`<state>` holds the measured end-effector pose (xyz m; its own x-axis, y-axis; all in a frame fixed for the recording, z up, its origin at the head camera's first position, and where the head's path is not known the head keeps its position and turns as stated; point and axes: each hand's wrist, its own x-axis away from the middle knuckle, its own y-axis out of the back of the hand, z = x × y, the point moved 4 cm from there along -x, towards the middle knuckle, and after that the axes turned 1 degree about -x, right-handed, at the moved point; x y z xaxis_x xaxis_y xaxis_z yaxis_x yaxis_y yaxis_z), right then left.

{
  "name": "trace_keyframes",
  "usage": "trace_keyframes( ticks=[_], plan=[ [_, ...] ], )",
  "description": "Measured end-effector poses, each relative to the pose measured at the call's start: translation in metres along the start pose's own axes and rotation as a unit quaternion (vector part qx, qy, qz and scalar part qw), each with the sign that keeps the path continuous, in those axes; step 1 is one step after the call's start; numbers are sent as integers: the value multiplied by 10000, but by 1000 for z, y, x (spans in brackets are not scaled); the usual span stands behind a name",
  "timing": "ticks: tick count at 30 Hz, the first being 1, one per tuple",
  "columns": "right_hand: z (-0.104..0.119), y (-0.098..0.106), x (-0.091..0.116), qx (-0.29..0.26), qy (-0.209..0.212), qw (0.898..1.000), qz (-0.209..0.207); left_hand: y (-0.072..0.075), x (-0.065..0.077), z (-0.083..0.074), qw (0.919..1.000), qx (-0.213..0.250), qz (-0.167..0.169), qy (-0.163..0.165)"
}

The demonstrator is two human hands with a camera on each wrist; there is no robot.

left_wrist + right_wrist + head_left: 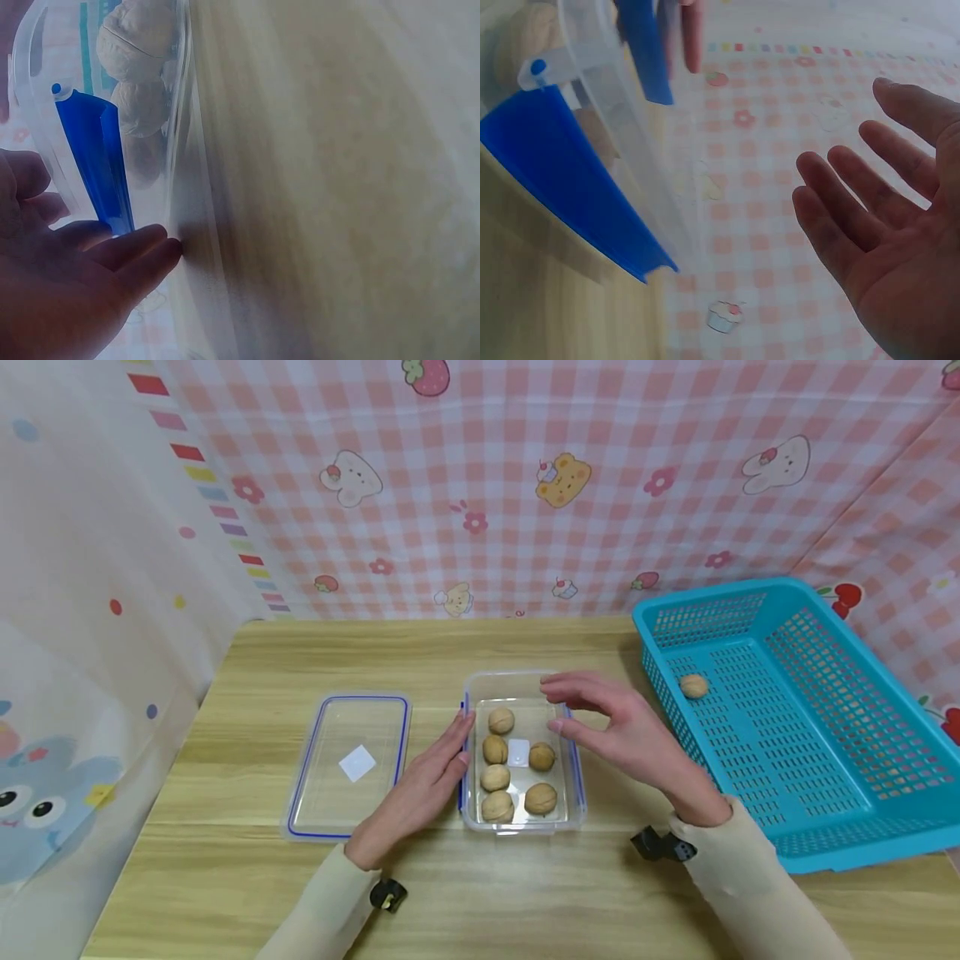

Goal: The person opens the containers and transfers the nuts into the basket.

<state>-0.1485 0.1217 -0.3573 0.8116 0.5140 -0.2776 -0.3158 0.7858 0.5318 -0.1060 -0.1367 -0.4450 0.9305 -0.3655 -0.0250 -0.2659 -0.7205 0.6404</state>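
A clear plastic box (517,828) stands on the table with several walnuts (542,799) and a small white square (518,752) inside. My left hand (420,785) rests against the box's left side, fingers extended along the wall. In the left wrist view, its fingertips are at a blue side latch (97,157), which hangs unfastened. Above the back right part of the box my right hand (626,727) hovers, fingers spread and nothing in them. In the right wrist view, another blue latch (574,180) hangs loose on the near wall.
The clear lid (330,802) with a blue seal and a white label (357,763) lies left of the box. A turquoise basket (795,760) stands to the right, holding one walnut (693,686). A pink checked cloth (495,485) hangs behind the wooden table (495,902).
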Motion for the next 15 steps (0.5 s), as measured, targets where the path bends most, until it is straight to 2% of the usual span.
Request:
trace_keyframes(
  ticks=[8,15],
  plan=[
    [-11,-23,-20,-132,-199,9978,623,1,0,0,10000,34,-28,-1],
    [-18,-33,-34,362,-68,9948,950,0,0,0,10000,10,-42,-7]
  ],
)
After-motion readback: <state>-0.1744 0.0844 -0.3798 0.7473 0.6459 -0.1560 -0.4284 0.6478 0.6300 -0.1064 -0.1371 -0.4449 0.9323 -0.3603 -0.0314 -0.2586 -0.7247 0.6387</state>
